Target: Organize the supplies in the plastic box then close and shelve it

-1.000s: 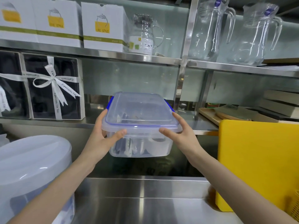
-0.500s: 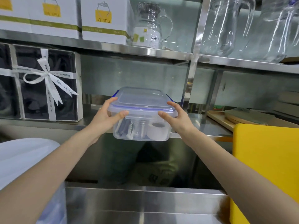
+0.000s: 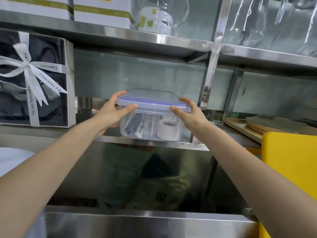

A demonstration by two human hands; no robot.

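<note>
Both hands grip a clear plastic box [image 3: 151,124] by its short ends, at the front edge of a steel shelf [image 3: 149,142]; the box's base looks to be resting on that edge, though contact cannot be confirmed. The left hand [image 3: 113,112] wraps the left end, its fingers [image 3: 118,96] curled over the lid's far corner and the thumb pressed along the near rim. The right hand [image 3: 190,114] mirrors it on the right end, fingers closed over the lid's rim and the thumb on the near edge. The lid [image 3: 151,100], translucent with a blue seal line, sits flat on top, between the two thumbs. Through the near wall, below the thumbs, show a white tape roll [image 3: 169,131], a clear cup [image 3: 150,124] and some dark tools [image 3: 133,126]. Left of the left fingers stands a black gift box [image 3: 51,79] tied with a white ribbon; right of the right arm leans a yellow board [image 3: 291,162].
</note>
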